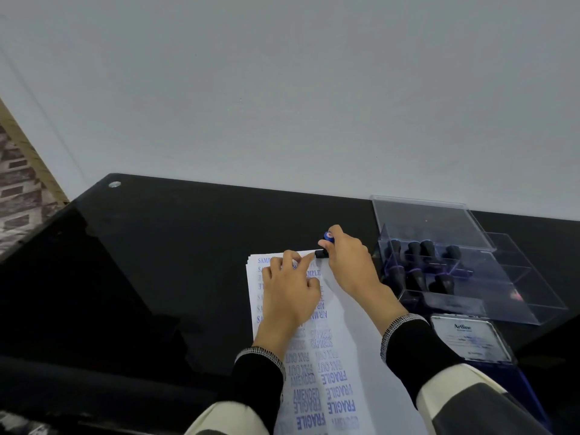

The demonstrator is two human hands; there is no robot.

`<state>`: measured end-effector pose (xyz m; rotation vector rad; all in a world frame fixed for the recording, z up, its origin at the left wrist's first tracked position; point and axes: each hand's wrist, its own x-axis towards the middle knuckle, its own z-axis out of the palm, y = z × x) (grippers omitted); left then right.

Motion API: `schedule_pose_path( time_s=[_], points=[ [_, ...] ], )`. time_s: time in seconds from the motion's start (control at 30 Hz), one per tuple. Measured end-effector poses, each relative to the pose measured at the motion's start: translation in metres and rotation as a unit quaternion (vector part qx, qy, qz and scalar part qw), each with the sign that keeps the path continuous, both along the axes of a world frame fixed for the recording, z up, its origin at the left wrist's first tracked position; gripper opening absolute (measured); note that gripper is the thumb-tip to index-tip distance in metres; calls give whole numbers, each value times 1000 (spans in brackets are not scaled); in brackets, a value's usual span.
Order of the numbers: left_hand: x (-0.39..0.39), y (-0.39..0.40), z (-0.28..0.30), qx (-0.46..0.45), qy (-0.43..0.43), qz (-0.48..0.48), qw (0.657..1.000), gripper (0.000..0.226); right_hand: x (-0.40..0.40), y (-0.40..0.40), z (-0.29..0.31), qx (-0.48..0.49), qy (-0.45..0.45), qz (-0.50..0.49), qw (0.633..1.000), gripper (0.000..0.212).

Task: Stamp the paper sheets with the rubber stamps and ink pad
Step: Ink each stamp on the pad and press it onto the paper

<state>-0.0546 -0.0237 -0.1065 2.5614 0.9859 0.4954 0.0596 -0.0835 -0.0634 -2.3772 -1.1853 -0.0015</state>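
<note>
A stack of white paper sheets (351, 309) lies on the black glass table, covered with blue stamped words such as SAMPLE, AIR MAIL, FAX OUT, AMENDED and FRAGILE. My right hand (348, 262) grips a rubber stamp (326, 243) with a blue knob, its black base down on the far right corner of the top sheet. My left hand (292, 290) rests flat on the sheets, its forefinger stretched toward the stamp's base. The ink pad (470, 340), labelled Artline, lies with its lid open to the right of the sheets.
A clear plastic box (502, 277) with an open lid stands at the right, holding several black-handled stamps (420, 249) in compartments. The black table (157, 246) stretches to the left. A pale wall rises behind it.
</note>
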Motion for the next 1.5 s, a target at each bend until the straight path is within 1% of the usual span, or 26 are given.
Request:
schedule_pose_path(
  time_s=[0.33,0.5,0.7,0.9,1.07,1.13,1.2,1.3,1.37,1.5],
  points=[
    [1,0,-1,9,1,3,1000,48,-1,2,0,-28,-16,-6,999,31],
    [1,-1,-2,20,-2,3,1000,48,1,-1,-3,-26,-26,-16,999,32],
    [1,-1,-1,-6,-21,11,1000,48,1,1,-8,-15,-24,-24,999,31],
    [1,-1,-2,-14,-25,60,998,51,4,2,-9,-14,-23,-21,999,32],
    [-9,14,5,-21,-20,26,999,53,6,3,-9,-18,-23,-20,999,32],
    [-22,27,7,-17,-9,27,999,57,5,1,-13,-8,-27,-20,999,30],
    [-38,42,6,-16,9,56,998,64,4,0,-16,1,-28,-21,999,29],
    [-61,57,2,-32,25,99,994,83,4,0,-15,2,-28,-18,999,29],
    [-70,59,0,-42,25,108,993,93,5,2,-12,1,-26,-18,999,28],
    [-71,55,-6,-18,29,102,994,98,5,3,-11,-3,-22,-19,1000,28]
  ],
)
